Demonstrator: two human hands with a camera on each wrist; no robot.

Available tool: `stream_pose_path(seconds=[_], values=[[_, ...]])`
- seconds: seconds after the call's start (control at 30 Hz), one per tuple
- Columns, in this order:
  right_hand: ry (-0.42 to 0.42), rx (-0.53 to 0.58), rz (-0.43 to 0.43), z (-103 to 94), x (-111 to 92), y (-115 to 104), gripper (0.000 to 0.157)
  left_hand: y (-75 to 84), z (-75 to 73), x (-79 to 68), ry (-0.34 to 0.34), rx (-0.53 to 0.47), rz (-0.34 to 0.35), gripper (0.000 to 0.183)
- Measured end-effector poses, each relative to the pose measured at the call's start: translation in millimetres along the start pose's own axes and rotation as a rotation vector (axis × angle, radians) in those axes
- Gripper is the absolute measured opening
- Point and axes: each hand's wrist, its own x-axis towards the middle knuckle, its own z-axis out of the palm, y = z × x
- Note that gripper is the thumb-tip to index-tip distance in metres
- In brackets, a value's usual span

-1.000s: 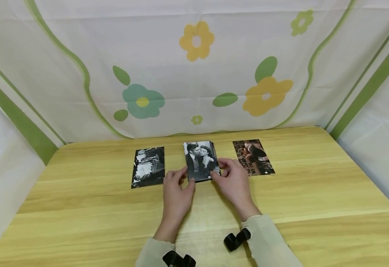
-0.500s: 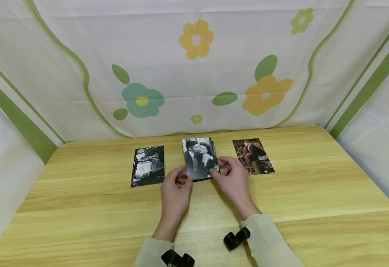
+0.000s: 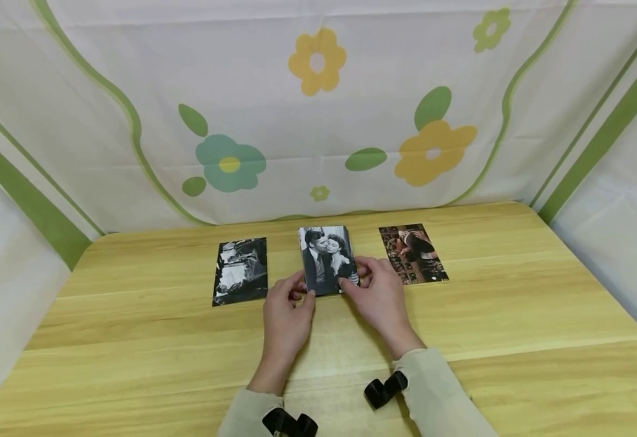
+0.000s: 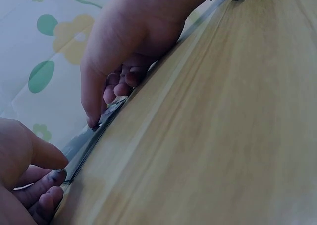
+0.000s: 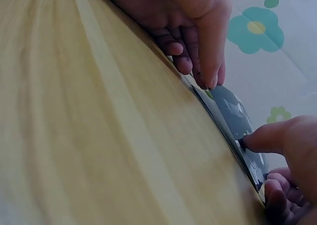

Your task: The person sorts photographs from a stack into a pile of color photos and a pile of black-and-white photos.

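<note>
- At the clock's centre sits the photo stack [image 3: 325, 267] on the wooden table [image 3: 515, 315], a black-and-white print of two people close together on top, its long sides running from 12 toward 6 o'clock
- At 7 o'clock from the stack, the left hand [image 3: 287, 315] pinches its near corner, thumb at the near edge, fingers bent against the 9 o'clock side
- At 4 o'clock, the right hand [image 3: 381, 297] grasps the other near corner, thumb on the face of the top print, remaining fingers curled at the 3 o'clock side
- The right wrist view shows several layers along the stack's near edge; whether that edge is slightly raised I cannot tell
- Well apart at 9 o'clock lies a second black-and-white photo [image 3: 240, 271], its near corner just beside the left hand
- At 3 o'clock lies a brownish colour photo [image 3: 414, 254], partly behind the right hand in the head view
- Pale sleeves [image 3: 444, 394] reach in from 7 and between 4 and 5 o'clock, with black devices [image 3: 290, 423] at both wrists
- Toward 12 o'clock hangs a white cloth [image 3: 275, 73] printed with green leaves, a teal flower [image 3: 247, 159] between 10 and 11, and a yellow flower [image 3: 299, 64] straight at 12
</note>
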Motion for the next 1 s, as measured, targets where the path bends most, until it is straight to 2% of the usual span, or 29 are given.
stream_pose_path(seconds=[0.37,0.7,0.87,1.0], values=[[0.021,0.055,-0.010,1.2,-0.5,2.9,0.062,-1.9,-1.6,0.2,0.015,0.019,0.013,0.041],[0.011,0.068,-0.024,0.4,2.0,2.1,0.062,1.2,-1.8,0.9,0.034,0.023,-0.020,0.038],[0.013,0.089,-0.023,-0.6,0.3,0.9,0.060,1.2,-1.0,1.1,0.039,-0.025,0.000,0.037],[0.000,0.134,-0.024,0.9,-5.9,-2.1,0.057,1.1,-2.9,-0.5,0.062,-0.115,-0.040,0.035]])
